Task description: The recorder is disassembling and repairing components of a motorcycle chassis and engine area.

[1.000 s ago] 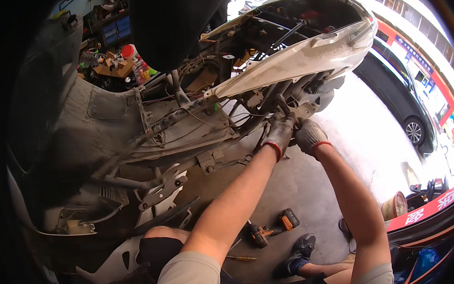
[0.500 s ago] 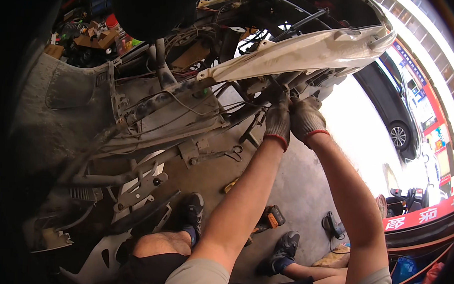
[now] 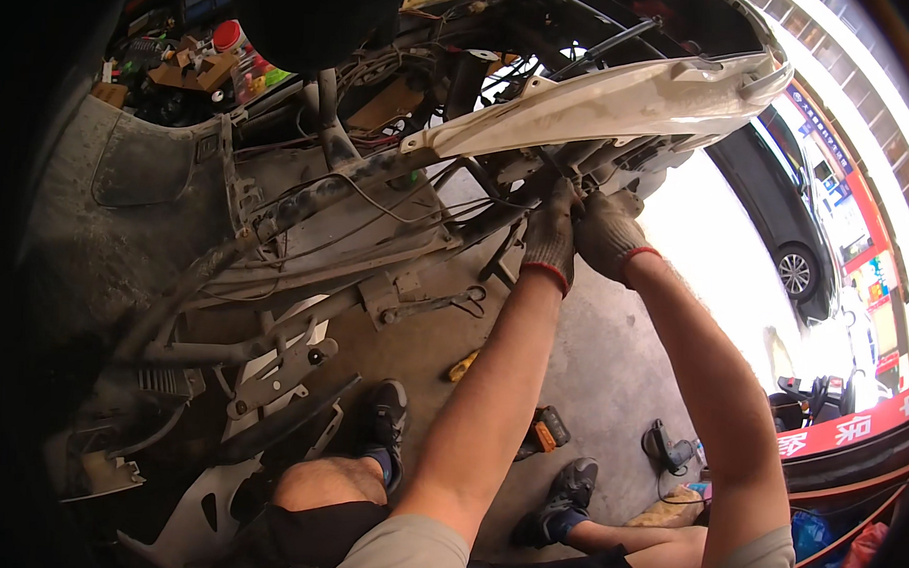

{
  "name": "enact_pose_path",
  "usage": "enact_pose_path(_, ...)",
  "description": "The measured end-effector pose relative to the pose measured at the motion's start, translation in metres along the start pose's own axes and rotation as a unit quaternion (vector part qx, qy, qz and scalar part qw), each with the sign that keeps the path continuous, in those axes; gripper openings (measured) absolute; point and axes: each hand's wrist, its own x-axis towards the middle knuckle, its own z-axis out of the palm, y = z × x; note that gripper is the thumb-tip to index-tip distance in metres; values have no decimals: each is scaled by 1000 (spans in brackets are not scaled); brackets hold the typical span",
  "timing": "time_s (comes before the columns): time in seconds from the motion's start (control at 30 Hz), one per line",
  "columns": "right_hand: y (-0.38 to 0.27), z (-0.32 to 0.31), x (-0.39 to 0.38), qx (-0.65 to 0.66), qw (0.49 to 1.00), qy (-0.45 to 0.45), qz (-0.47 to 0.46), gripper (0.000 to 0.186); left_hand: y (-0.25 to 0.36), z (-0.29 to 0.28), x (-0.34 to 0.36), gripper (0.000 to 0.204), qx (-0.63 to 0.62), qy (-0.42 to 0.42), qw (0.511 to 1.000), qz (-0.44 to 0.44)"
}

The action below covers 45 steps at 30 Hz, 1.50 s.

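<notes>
Both hands wear grey knit work gloves with red cuffs. They are raised side by side under the white body panel of a stripped-down vehicle, among dark brackets and tubes. My left hand is closed, its fingertips up against the dark metal parts. Close beside it, my right hand has its fingers curled in toward the same spot. Whatever they grip is hidden by the gloves and the shadow. Left of the hands runs the dirty metal frame, with loose cables strung along it.
On the floor lie an orange-and-black power tool, a yellow tool and a black corded device. My shoes rest beside them. Cluttered parts fill the upper left. A dark car stands outside at right.
Both hands stay at the same spot under the panel, shifting slightly left. The right hand has turned a little at the wrist. The view has moved slightly.
</notes>
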Motion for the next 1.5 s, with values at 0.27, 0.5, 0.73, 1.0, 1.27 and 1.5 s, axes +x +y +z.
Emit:
enact_pose_path(0.27,12,-23,24,-97,985,-77,-120,32,3,8,16,34,-72,-49,995,-58)
enact_pose_path(0.5,45,27,30,16,997,43,-61,35,-17,-10,34,34,288,-26,955,64)
enact_pose_path(0.73,23,12,17,33,998,-29,-44,56,-6,7,16,30,15,-26,999,22)
enact_pose_path(1.0,30,13,14,58,996,22,-59,50,-5,11,20,28,121,-8,992,17)
enact_pose_path(1.27,35,18,20,156,988,8,21,51,-13,17,41,49,191,20,981,8)
enact_pose_path(1.5,45,-13,25,109,994,10,-30,54,-4,45,58,46,302,87,949,20)
